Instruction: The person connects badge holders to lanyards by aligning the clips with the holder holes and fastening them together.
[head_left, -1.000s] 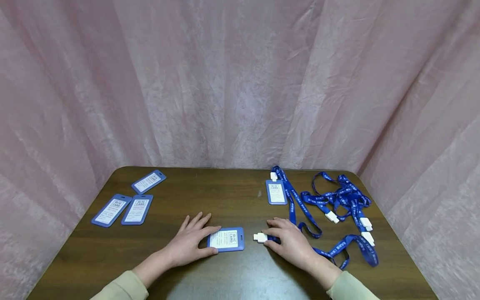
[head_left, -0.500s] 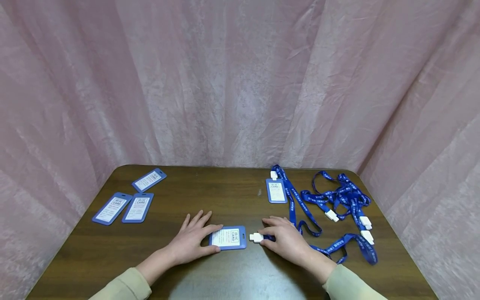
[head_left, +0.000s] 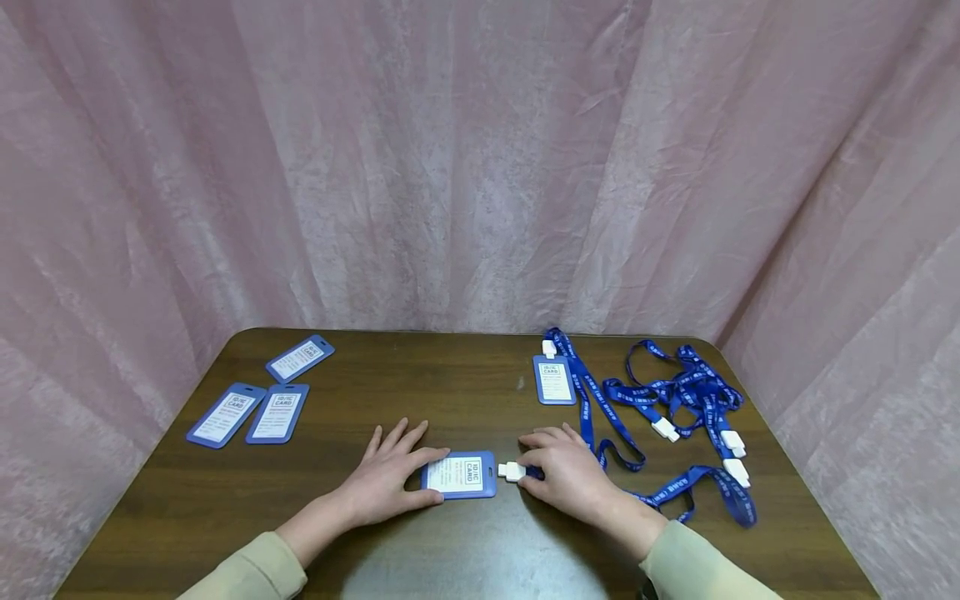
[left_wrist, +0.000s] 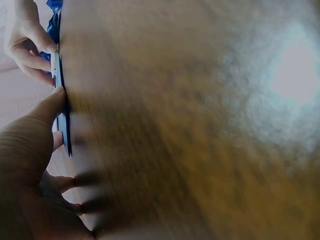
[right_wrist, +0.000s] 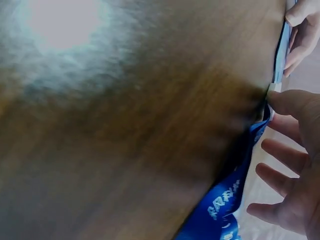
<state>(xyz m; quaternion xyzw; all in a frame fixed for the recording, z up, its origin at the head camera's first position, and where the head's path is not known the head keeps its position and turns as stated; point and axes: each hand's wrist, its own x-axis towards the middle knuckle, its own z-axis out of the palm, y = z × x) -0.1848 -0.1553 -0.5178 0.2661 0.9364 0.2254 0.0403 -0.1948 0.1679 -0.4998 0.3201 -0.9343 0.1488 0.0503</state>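
Observation:
In the head view a blue ID card holder lies flat at the front middle, its slotted end pointing right. My left hand grips its left end by the long edges, between thumb and index finger, with the other fingers spread on the table. My right hand pinches the white clip of a blue lanyard between thumb and index finger. The clip's tip points at the slot, with a small gap between them in the head view. In the left wrist view the card holder shows edge-on.
Several other card holders lie at the left of the wooden table. A card holder clipped to a lanyard lies behind my right hand. A tangle of blue lanyards with white clips lies at the right. Pink curtains hang behind.
The card holder and my left hand have shifted slightly right. My right hand has brought the clip left, so the gap to the slot has narrowed.

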